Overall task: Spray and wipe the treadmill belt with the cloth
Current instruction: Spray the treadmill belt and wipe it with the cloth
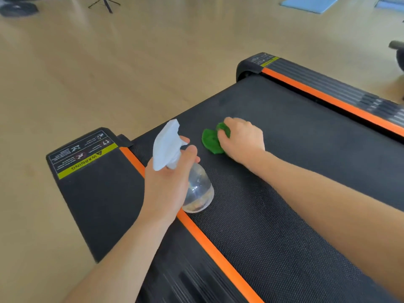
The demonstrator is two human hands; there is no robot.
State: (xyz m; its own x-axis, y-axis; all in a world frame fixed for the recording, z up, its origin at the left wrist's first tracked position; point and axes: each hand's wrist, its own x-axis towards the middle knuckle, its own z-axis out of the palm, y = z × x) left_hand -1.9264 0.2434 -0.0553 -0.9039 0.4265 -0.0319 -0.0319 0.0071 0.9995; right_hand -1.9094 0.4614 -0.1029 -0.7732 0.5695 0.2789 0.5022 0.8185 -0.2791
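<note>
The black textured treadmill belt [295, 171] runs between two orange stripes. My left hand [166, 189] grips the neck of a clear spray bottle [197, 191] with a white trigger head, held just above the belt's left edge, nozzle pointing away from me. My right hand [242, 138] is curled over a crumpled green cloth [211, 141] and presses it onto the belt near its far end. Part of the cloth sticks out to the left of my fingers.
Black side rails flank the belt, the left one [98, 193] bearing a yellow warning label [87, 162]. Wooden floor [109, 73] surrounds the treadmill. A tripod [105, 3] and a blue mat [309, 3] lie far off.
</note>
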